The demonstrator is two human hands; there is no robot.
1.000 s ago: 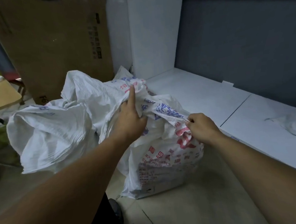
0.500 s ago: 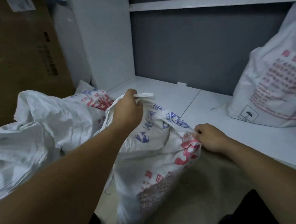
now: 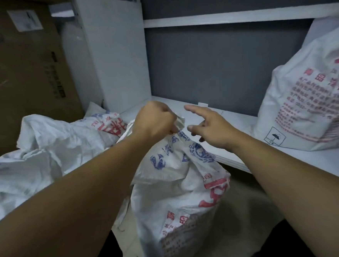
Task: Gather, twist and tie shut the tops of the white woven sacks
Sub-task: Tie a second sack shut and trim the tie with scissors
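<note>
Fingers, left hand (image 3: 154, 123): clenched round sack (image 3: 177, 190) top | right hand (image 3: 215, 131): spread, holding nothing, beside it

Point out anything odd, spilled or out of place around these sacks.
Nothing spilled or torn shows. The untidy part is the heap of crumpled sacks at left, slumped and loose behind the front sack, whose gathered top the left hand grips while the right hand hovers open beside it.

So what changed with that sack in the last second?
The right hand has let go of the edge of the sack and risen toward the gathered top, fingers spread. The left hand still grips that bunched top. The sack stays where it stood.
</note>
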